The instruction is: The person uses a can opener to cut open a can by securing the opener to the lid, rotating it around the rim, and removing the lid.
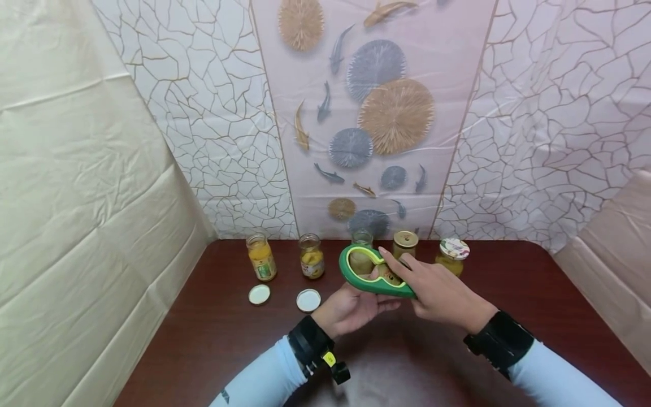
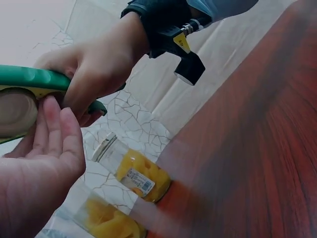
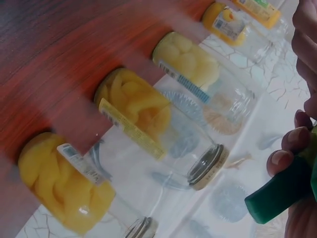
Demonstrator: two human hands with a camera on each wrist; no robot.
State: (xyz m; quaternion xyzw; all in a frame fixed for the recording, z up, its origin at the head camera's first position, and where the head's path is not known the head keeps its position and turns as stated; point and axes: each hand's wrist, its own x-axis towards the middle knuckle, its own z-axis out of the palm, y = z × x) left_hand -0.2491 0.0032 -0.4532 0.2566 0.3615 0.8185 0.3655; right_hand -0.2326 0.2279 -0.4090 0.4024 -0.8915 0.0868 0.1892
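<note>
My right hand (image 1: 439, 288) grips a green jar opener (image 1: 378, 289) with a yellow-green inner edge, held above the table. A round gold lid (image 2: 17, 113) sits within the opener's loop. Under it my left hand (image 1: 351, 311) lies palm up, its fingers (image 2: 69, 131) slightly bent and the tips right at the opener. Behind the opener stands a lidless jar (image 3: 185, 59) of pale fruit. To its right is a jar with a gold lid (image 1: 406, 238), then one with a white patterned lid (image 1: 454, 249).
Two lidless jars of yellow fruit, one at far left (image 1: 261, 260) and one beside it (image 1: 312, 260), stand along the back. In front of them lie two white-faced lids, one on the left (image 1: 259, 294) and another (image 1: 308, 300). A patterned cloth (image 1: 356, 186) hangs behind the table.
</note>
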